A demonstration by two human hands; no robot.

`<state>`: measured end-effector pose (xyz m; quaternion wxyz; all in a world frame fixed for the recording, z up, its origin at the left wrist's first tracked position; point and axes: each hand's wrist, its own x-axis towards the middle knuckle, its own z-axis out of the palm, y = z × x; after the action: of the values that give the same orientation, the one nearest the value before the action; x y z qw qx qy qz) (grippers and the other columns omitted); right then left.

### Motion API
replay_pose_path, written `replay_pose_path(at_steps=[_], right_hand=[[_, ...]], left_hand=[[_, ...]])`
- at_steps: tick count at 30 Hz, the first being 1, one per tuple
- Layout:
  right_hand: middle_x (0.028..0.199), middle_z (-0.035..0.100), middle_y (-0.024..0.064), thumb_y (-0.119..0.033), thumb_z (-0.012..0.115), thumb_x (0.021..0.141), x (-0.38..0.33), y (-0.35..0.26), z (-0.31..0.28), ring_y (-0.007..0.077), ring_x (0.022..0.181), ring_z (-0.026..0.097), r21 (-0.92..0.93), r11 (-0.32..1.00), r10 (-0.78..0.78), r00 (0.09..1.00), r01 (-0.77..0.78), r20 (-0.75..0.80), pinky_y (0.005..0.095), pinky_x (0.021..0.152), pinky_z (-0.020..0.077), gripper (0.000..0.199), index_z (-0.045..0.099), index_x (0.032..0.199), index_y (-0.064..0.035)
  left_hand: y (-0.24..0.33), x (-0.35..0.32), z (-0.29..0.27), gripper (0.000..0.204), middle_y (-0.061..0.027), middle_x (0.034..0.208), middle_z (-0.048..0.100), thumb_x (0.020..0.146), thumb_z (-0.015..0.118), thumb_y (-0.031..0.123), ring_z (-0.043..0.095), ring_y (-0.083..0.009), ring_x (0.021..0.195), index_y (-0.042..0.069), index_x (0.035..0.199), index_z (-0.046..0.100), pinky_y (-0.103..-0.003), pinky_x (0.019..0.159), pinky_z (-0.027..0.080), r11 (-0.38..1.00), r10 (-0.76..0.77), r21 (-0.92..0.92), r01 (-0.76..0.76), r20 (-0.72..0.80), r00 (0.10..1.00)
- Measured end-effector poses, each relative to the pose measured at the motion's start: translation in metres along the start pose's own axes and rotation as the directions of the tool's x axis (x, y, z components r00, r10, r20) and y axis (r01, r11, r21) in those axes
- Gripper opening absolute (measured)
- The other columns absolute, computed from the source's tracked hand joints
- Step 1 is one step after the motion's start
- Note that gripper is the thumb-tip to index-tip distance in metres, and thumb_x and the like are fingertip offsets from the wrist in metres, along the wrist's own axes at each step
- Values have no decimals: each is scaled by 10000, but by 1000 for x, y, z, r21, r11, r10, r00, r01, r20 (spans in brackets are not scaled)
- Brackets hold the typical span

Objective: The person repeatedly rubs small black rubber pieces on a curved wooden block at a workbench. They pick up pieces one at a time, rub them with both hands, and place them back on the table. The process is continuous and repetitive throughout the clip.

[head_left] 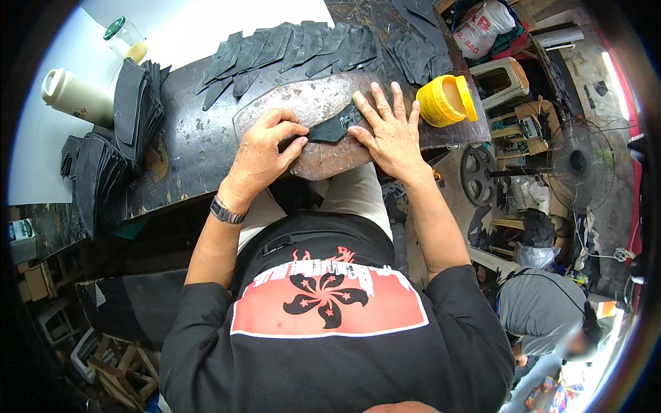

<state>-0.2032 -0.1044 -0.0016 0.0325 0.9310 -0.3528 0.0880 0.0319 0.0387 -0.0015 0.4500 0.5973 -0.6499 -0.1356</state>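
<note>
A small, flat black leather-like piece (329,129) lies on a worn brownish slab (320,165) at the table's near edge. Thumb and fingers of my left hand (265,148) are closed in a pinch on the piece's left end. My right hand (394,134) lies open with fingers spread, its thumb and index finger touching the piece's right end. Just right of that hand is an open yellow plastic tub (444,102). Beyond the slab, a long overlapping row of similar black pieces (296,47) fans across the table.
Stacks of larger black cut pieces (138,103) stand on the left of the dark table (186,141). Behind them are a cream jug (76,96) and a clear jar (126,40). A standing fan (578,162) is at right; another person (544,310) bends at lower right.
</note>
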Motion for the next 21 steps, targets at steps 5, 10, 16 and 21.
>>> replay_pose_path(at_steps=[5, 10, 16, 21], right_hand=[[1706, 259, 90, -635, 454, 1011, -13, -18, -6, 381, 1590, 88, 54, 997, -59, 998, 57, 33, 738, 1186, 69, 631, 429, 1577, -356], [1700, 268, 98, -654, 431, 1011, -23, -47, -4, 385, 1587, 110, 129, 979, -164, 986, 160, 19, 751, 1177, 57, 652, 435, 1579, -332], [1697, 278, 93, -675, 442, 992, -22, -43, -5, 374, 1586, 126, 36, 999, -27, 999, 25, 38, 743, 1178, 59, 676, 433, 1580, -341], [1687, 296, 99, -668, 453, 991, -22, -49, -5, 383, 1582, 134, 33, 992, -120, 993, 120, 1, 748, 1174, 66, 681, 424, 1584, -334]], left_hand=[[0, -2, -1, 149, -111, 1037, 674, 840, 758, 16, 670, -282, 998, 8, 988, 748, -364, 900, 530, 1000, -1, -20, 1, -3, 1000], [0, -3, 0, 135, -112, 1018, 666, 836, 753, 27, 664, -301, 980, 28, 970, 740, -386, 852, 538, 999, 32, -12, -33, -41, 999], [-1, -3, -1, 132, -110, 1022, 667, 831, 761, 34, 663, -301, 984, 24, 960, 734, -386, 854, 538, 1000, 25, -10, -25, -38, 999], [-1, -4, 0, 130, -115, 1032, 673, 836, 757, 22, 671, -286, 993, 8, 963, 734, -363, 889, 534, 1000, 4, -9, -4, -29, 1000]])
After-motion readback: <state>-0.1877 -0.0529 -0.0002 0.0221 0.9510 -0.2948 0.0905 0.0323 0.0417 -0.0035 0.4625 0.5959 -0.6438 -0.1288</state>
